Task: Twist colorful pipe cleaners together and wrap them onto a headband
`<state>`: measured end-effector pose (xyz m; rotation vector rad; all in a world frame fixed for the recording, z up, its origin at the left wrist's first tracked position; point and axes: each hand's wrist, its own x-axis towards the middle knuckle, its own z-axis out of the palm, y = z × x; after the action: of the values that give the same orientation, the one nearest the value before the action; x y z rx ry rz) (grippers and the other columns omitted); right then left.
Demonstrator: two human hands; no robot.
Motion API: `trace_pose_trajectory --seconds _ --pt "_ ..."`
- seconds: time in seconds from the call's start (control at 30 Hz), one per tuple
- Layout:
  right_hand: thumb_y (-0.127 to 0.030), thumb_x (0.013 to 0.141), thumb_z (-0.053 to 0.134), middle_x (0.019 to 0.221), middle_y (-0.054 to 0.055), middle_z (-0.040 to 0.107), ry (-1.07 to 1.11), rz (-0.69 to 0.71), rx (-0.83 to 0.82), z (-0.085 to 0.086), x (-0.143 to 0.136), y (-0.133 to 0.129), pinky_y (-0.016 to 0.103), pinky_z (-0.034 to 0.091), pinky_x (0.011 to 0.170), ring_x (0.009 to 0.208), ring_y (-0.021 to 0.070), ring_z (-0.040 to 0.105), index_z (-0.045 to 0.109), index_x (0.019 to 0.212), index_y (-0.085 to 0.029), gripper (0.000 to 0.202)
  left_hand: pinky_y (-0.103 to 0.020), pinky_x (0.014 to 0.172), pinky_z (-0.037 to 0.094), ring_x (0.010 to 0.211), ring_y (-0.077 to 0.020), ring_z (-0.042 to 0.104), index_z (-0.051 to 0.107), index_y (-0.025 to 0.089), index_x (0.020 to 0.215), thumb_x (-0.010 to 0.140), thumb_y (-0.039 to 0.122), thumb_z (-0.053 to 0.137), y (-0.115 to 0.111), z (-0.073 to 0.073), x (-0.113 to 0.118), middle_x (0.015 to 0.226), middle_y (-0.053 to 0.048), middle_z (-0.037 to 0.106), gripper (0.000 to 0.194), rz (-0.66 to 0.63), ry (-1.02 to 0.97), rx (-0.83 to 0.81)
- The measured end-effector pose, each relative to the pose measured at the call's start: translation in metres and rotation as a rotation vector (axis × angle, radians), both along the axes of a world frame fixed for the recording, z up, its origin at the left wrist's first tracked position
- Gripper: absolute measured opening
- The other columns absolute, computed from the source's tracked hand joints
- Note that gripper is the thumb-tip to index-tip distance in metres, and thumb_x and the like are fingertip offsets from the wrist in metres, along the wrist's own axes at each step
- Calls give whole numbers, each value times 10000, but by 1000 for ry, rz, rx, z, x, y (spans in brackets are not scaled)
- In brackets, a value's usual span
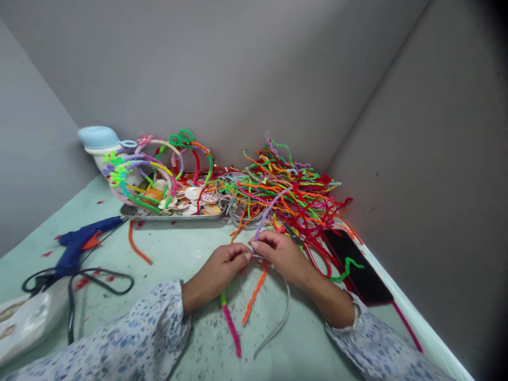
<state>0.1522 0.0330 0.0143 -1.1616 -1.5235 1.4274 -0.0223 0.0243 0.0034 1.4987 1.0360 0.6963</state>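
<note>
Thumb and fingers of my left hand [224,269] are pinched together on a thin grey wire, close to my other hand. My right hand [282,257] pinches a purple pipe cleaner [271,205], whose free length rises up and to the right. The grey wire [286,309] passes under the right fingers and curves down towards me. Where purple and grey meet is mostly hidden by the fingertips. Below the hands lie an orange pipe cleaner [255,295] and a green-and-pink one [231,328].
Behind the hands are a metal tray [178,221] of shells, wrapped headbands [156,166] and a pipe cleaner heap [293,182]. A blue glue gun [73,241] with its cord lies left. At right are red-handled scissors [323,259], a phone [359,270] and the wall.
</note>
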Motion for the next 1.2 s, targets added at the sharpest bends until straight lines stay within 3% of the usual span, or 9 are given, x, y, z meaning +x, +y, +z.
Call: trace_pose_trajectory --seconds 0.63,0.9,1.2 --pt "-396 793 619 675 -37 537 12 -8 -46 3 -2 -2 238 398 561 570 98 490 582 762 -185 217 -228 531 266 555 -103 346 559 155 739 832 319 513 1 1 2 605 51 419 194 7 -28 -19" --pt "-316 790 606 746 -14 599 -4 11 50 6 -4 -3 274 435 682 707 139 555 600 802 -188 129 -229 531 250 550 -102 315 538 165 705 803 306 504 0 -2 0 596 54 390 175 -3 -32 -23" --pt "-277 779 600 761 0 614 -18 35 74 4 -3 -3 285 443 674 711 146 574 583 808 -187 96 -226 548 269 582 -108 324 512 167 691 816 363 502 3 -2 1 616 51 386 233 -6 -30 4"
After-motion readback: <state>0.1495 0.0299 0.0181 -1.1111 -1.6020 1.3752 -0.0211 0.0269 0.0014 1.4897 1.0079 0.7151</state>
